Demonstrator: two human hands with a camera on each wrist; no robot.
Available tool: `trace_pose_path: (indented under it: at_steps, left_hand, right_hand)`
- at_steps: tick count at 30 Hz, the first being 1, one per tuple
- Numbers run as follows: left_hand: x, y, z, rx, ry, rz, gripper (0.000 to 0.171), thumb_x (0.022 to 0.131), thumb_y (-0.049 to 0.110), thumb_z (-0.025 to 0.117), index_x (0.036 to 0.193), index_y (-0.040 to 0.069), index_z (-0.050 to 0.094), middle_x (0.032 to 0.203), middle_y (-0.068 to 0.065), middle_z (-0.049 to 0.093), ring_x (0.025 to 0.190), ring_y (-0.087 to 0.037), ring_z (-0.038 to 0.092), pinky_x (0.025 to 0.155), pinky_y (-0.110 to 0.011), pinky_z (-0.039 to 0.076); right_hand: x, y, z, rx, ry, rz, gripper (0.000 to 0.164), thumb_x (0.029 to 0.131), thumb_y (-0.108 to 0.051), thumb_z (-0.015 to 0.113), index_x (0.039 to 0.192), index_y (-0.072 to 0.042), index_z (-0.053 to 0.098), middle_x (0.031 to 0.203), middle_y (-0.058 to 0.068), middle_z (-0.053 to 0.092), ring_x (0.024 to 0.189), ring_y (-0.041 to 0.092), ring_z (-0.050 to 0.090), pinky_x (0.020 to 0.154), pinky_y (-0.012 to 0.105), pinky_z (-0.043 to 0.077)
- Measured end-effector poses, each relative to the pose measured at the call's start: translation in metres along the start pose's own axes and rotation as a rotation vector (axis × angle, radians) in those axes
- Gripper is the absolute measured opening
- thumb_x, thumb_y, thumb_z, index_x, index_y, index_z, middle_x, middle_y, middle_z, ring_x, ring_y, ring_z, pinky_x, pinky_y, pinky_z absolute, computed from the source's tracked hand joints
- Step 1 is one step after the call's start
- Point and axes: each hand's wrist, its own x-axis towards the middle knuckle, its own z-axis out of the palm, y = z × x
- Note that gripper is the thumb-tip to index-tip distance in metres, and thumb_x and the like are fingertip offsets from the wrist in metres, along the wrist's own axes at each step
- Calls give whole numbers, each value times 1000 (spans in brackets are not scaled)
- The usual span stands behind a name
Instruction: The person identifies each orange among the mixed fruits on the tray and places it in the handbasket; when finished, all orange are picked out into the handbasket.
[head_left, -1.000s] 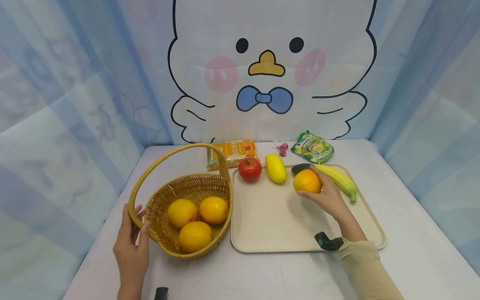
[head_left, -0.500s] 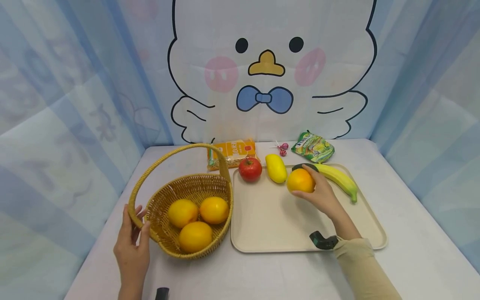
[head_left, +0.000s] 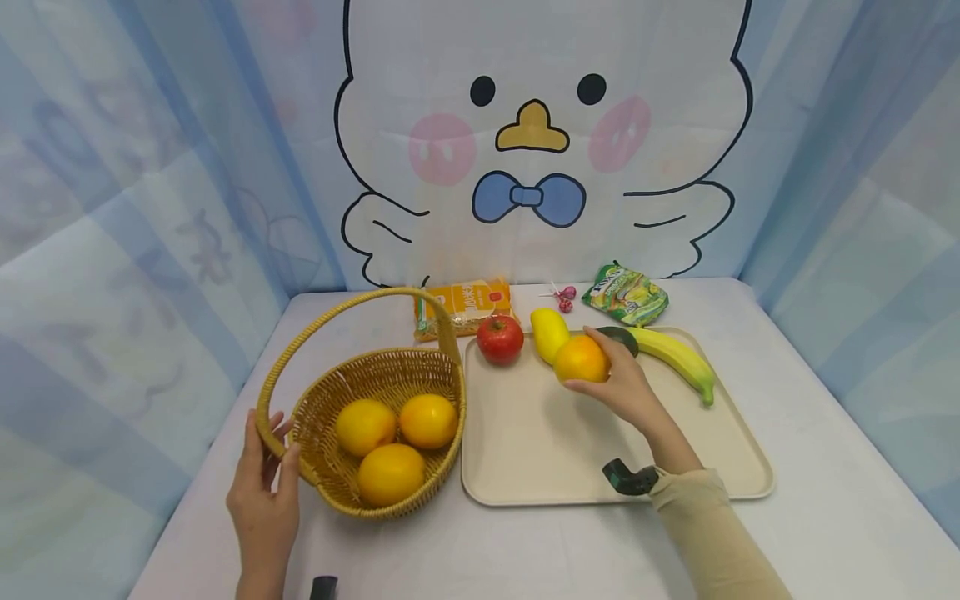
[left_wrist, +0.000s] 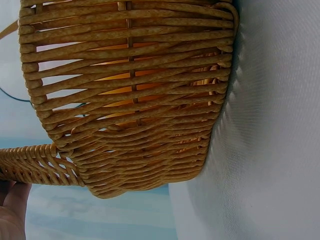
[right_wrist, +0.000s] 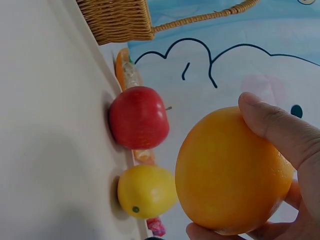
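Note:
My right hand (head_left: 626,392) grips an orange (head_left: 581,359) between thumb and fingers, above the back part of a cream tray (head_left: 525,467). In the right wrist view the orange (right_wrist: 232,172) is held up off the tray, beside a yellow mango (right_wrist: 146,191) and a red apple (right_wrist: 140,117). At the left, my left hand (head_left: 262,504) holds the foot of the arched handle of a woven basket (head_left: 375,367), thumb in front and fingers behind. Three oranges (head_left: 392,474) lie inside the basket, which stands on the table.
A banana (head_left: 678,360) and a dark green avocado-like fruit (head_left: 621,338) lie at the tray's back right. Behind the tray are an orange grain packet (head_left: 468,307), lollipops (head_left: 566,298) and a green snack bag (head_left: 628,296). Printed curtains (head_left: 532,242) enclose the table.
My right hand has carried the orange leftward over the tray, from in front of the dark green fruit to in front of the mango. The left hand and basket have stayed put.

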Motion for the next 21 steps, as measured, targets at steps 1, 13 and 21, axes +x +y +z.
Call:
trace_pose_path:
  at_steps: [1,13,21]
  left_hand:
    - [0,0,0,-1,0,3,77,82,-14,61,147,11,31,123,-24,60,110,18,48,91,1,40]
    - [0,0,0,6,1,15,77,81,-15,62,147,11,32,123,-24,60,110,19,48,91,2,40]
    - [0,-2,0,-4,4,21,76,81,-16,61,147,9,32,122,-26,59,111,18,48,91,1,40]
  right_hand:
    - [1,-1,1,1,-4,-2,90,77,-37,76,149,-17,26,150,18,32,133,38,34,112,61,31]
    - [7,-28,17,29,-39,-20,88,77,-37,77,148,-20,28,149,16,33,133,35,34,112,59,33]
    - [12,-44,27,48,-49,-38,86,76,-37,78,147,-23,31,145,13,38,127,33,38,109,58,38]
